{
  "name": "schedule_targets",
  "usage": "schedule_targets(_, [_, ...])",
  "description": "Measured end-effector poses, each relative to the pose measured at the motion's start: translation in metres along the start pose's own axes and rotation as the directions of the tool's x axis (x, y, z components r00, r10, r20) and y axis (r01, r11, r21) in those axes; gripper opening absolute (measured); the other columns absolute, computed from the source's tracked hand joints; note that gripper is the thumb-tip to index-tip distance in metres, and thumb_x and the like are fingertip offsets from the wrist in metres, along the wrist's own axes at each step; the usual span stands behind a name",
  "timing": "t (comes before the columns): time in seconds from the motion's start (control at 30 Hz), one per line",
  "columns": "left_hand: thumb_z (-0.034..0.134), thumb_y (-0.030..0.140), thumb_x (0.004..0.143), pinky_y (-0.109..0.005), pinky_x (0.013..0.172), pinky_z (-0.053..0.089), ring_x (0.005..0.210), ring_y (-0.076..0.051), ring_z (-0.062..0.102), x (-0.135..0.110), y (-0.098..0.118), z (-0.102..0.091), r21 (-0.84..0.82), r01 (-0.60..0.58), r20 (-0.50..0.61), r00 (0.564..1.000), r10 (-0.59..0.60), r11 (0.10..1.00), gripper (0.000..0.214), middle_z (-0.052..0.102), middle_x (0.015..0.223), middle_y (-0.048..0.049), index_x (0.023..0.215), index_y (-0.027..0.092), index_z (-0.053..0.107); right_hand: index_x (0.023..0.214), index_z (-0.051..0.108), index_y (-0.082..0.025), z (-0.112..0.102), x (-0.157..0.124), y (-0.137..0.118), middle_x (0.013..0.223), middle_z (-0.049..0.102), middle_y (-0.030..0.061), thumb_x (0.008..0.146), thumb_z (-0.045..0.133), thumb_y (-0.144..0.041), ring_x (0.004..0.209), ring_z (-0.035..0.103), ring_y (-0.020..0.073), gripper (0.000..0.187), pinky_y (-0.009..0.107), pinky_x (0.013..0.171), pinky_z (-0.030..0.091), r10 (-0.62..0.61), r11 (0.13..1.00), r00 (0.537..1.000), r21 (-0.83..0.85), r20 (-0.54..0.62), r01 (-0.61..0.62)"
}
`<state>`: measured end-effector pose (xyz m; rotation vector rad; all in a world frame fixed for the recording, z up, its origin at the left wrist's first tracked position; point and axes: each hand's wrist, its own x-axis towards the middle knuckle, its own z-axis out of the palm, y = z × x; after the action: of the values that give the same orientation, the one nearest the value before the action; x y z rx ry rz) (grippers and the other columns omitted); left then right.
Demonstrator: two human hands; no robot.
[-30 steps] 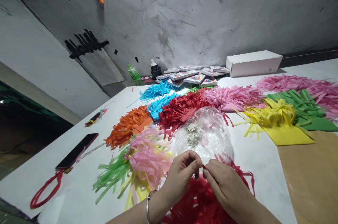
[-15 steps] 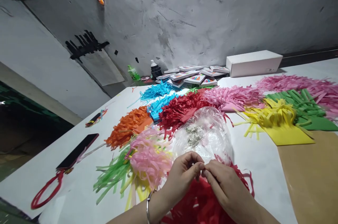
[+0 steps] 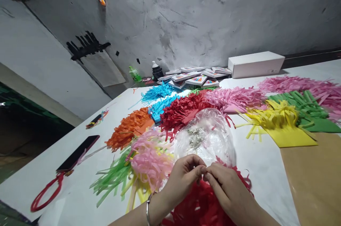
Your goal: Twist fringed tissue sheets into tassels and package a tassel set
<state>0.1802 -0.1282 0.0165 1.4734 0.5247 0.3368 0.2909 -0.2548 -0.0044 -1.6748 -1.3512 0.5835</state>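
My left hand (image 3: pixel 183 179) and my right hand (image 3: pixel 226 188) meet fingertip to fingertip near the table's front edge. Both pinch a bunch of red fringed paper (image 3: pixel 202 206) that spreads out beneath them. A metal bangle sits on my left wrist. Just behind my fingers lies a clear plastic bag (image 3: pixel 205 135) with small pale bits inside. To the left of my left hand rests a bundle of pink, green and yellow fringed paper (image 3: pixel 144 165).
Piles of cut paper cover the white table (image 3: pixel 80 197): orange (image 3: pixel 130 126), blue (image 3: pixel 160 100), red (image 3: pixel 183 110), pink (image 3: pixel 234 98), yellow (image 3: pixel 279 123), green (image 3: pixel 303 107). A phone (image 3: pixel 78 151) with a red strap lies left. Small packets (image 3: pixel 194 76) and a white box (image 3: pixel 255 63) stand by the wall.
My fingertips have closed together over the red paper. The red strips at the right have shifted slightly.
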Motion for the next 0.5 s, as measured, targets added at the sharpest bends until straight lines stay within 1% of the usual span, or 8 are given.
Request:
schedule_targets(0.13, [0.077, 0.046, 0.080, -0.024, 0.057, 0.048, 0.060, -0.014, 0.058, 0.002, 0.004, -0.007, 0.016, -0.011, 0.034, 0.999, 0.010, 1.000, 0.031, 0.069, 0.069, -0.0037, 0.082, 0.015, 0.074, 0.081, 0.054, -0.023, -0.003, 0.001, 0.000, 0.084, 0.064, 0.0027, 0.104, 0.033, -0.028, 0.080, 0.059, 0.0187, 0.031, 0.031, 0.073, 0.040, 0.029, 0.999, 0.999, 0.043, -0.033, -0.028])
schedule_targets(0.2, [0.071, 0.042, 0.086, -0.026, 0.059, 0.051, 0.062, -0.016, 0.061, 0.003, 0.009, -0.011, 0.094, -0.038, 0.073, 0.997, 0.031, 0.995, 0.027, 0.072, 0.073, -0.0062, 0.085, 0.015, 0.075, 0.082, 0.055, -0.023, -0.005, 0.001, 0.000, 0.084, 0.065, 0.0026, 0.104, 0.034, -0.029, 0.081, 0.059, 0.0190, 0.031, 0.032, 0.074, 0.040, 0.035, 0.998, 0.999, 0.054, -0.031, -0.033])
schedule_targets(0.23, [0.069, 0.038, 0.088, -0.026, 0.060, 0.051, 0.064, -0.016, 0.062, 0.003, 0.012, -0.013, 0.159, -0.065, 0.097, 0.994, 0.050, 0.985, 0.025, 0.073, 0.075, -0.0071, 0.086, 0.015, 0.075, 0.082, 0.055, -0.023, -0.005, 0.001, 0.000, 0.084, 0.065, 0.0025, 0.104, 0.034, -0.029, 0.081, 0.059, 0.0190, 0.031, 0.032, 0.073, 0.040, 0.038, 0.998, 0.999, 0.056, -0.024, -0.037])
schedule_targets(0.3, [0.064, 0.030, 0.091, -0.025, 0.061, 0.051, 0.068, -0.017, 0.065, 0.002, 0.020, -0.016, 0.323, -0.140, 0.159, 0.983, 0.093, 0.936, 0.019, 0.075, 0.079, -0.0080, 0.087, 0.015, 0.076, 0.080, 0.053, -0.023, -0.005, 0.001, -0.001, 0.083, 0.064, 0.0024, 0.103, 0.035, -0.029, 0.080, 0.059, 0.0190, 0.030, 0.032, 0.073, 0.040, 0.057, 0.997, 0.998, 0.045, -0.005, -0.056])
schedule_targets(0.37, [0.061, 0.023, 0.092, -0.023, 0.061, 0.049, 0.069, -0.016, 0.065, 0.002, 0.028, -0.020, 0.480, -0.213, 0.223, 0.968, 0.116, 0.851, 0.018, 0.075, 0.079, -0.0073, 0.086, 0.016, 0.077, 0.078, 0.051, -0.023, -0.004, 0.001, -0.002, 0.082, 0.063, 0.0024, 0.102, 0.035, -0.028, 0.079, 0.058, 0.0193, 0.029, 0.032, 0.072, 0.039, 0.078, 0.997, 0.997, 0.016, 0.013, -0.078])
schedule_targets(0.43, [0.059, 0.019, 0.091, -0.021, 0.057, 0.046, 0.064, -0.014, 0.063, 0.002, 0.034, -0.023, 0.575, -0.256, 0.275, 0.955, 0.111, 0.777, 0.019, 0.073, 0.074, -0.0056, 0.084, 0.016, 0.077, 0.078, 0.049, -0.023, -0.003, 0.000, -0.002, 0.082, 0.063, 0.0025, 0.102, 0.035, -0.029, 0.078, 0.058, 0.0195, 0.029, 0.032, 0.071, 0.039, 0.089, 0.996, 0.995, -0.011, 0.037, -0.089])
schedule_targets(0.5, [0.058, 0.015, 0.090, -0.020, 0.056, 0.044, 0.061, -0.013, 0.060, 0.003, 0.037, -0.025, 0.620, -0.288, 0.314, 0.944, 0.106, 0.730, 0.019, 0.071, 0.072, -0.0041, 0.084, 0.016, 0.076, 0.078, 0.049, -0.022, -0.003, -0.001, -0.002, 0.082, 0.063, 0.0025, 0.102, 0.036, -0.029, 0.078, 0.058, 0.0195, 0.029, 0.032, 0.070, 0.039, 0.085, 0.996, 0.995, -0.023, 0.052, -0.084])
